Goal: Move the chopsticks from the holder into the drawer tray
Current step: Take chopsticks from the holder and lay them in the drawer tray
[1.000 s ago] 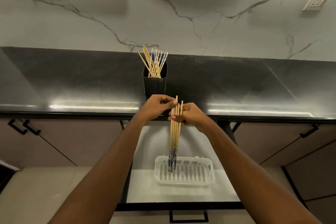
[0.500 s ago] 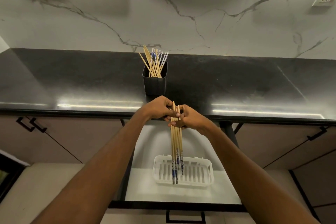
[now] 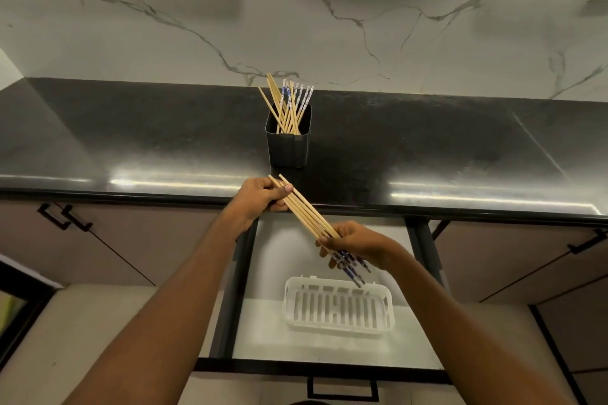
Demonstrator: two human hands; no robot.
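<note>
Marble backsplash rises beyond a black countertop (image 3: 131,141), under which an open drawer (image 3: 263,332) holds a white slotted tray (image 3: 339,307). Near the counter's front edge, a black holder (image 3: 288,145) keeps more chopsticks (image 3: 289,105). Above the drawer, the left hand (image 3: 260,199) and right hand (image 3: 357,242) each clasp an end of a slanted chopstick bundle (image 3: 306,212).

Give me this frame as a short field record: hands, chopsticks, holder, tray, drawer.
left hand: grips the plain ends of the held bundle
right hand: grips the same bundle near its blue patterned ends
held bundle: slanted, above the drawer, not in the tray
holder: black, upright on the dark countertop, more chopsticks inside
tray: white, slotted, no chopsticks in it
drawer: open, tray inside
</note>
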